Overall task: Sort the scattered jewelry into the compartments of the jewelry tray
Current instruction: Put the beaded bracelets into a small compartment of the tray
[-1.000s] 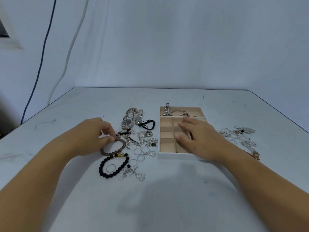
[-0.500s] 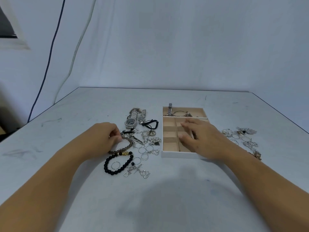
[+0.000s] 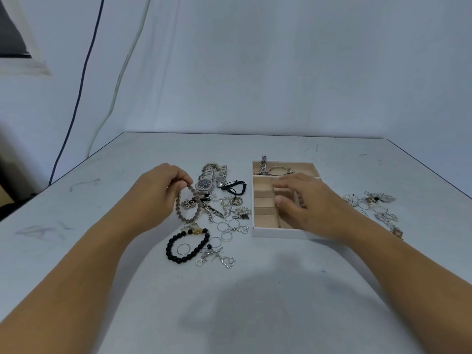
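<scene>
The left hand (image 3: pixel 158 192) pinches a brown bead bracelet (image 3: pixel 187 221) between thumb and curled fingertips, and the loop hangs over the left pile of jewelry (image 3: pixel 224 213). It is unclear whether the loop's lower end touches the pile. Just beyond lie two watches (image 3: pixel 205 183), and nearer is a black bead bracelet (image 3: pixel 187 247) on the table (image 3: pixel 255 290). The right hand (image 3: pixel 311 200) lies flat, fingers straight, across the tray (image 3: pixel 275 232), whose far compartment holds a watch strap (image 3: pixel 263 164) and a bangle (image 3: pixel 277 171). More jewelry (image 3: pixel 370 203) lies right of the tray.
</scene>
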`<control>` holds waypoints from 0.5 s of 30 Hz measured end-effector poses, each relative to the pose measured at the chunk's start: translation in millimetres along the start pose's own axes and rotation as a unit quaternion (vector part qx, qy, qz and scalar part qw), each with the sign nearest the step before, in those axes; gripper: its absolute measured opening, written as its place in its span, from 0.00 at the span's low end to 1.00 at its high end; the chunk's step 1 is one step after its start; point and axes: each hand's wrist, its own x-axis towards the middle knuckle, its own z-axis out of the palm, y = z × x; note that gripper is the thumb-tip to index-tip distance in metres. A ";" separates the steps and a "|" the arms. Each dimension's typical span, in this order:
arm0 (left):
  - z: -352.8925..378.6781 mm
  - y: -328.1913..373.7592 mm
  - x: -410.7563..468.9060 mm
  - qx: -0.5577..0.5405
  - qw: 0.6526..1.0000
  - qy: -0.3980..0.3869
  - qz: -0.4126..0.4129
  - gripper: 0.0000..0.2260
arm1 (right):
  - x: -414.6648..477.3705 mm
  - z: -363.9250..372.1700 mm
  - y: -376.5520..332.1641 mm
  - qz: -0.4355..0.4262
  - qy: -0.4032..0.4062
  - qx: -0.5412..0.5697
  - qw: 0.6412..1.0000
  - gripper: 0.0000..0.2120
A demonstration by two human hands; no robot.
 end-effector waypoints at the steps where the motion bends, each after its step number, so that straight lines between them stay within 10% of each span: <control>1: -1.5 -1.8 0.4 0.001 1.000 0.013 0.002 0.08 | 2.6 1.0 -6.1 -0.024 0.007 0.002 1.000 0.14; 8: -10.0 -16.3 1.6 -0.013 0.998 0.067 0.004 0.07 | 17.8 26.2 -69.1 -0.153 -0.068 -0.030 0.985 0.14; 15: -12.4 -25.4 2.5 -0.013 0.997 0.069 0.006 0.07 | 26.3 56.5 -109.8 -0.094 -0.118 -0.131 0.980 0.17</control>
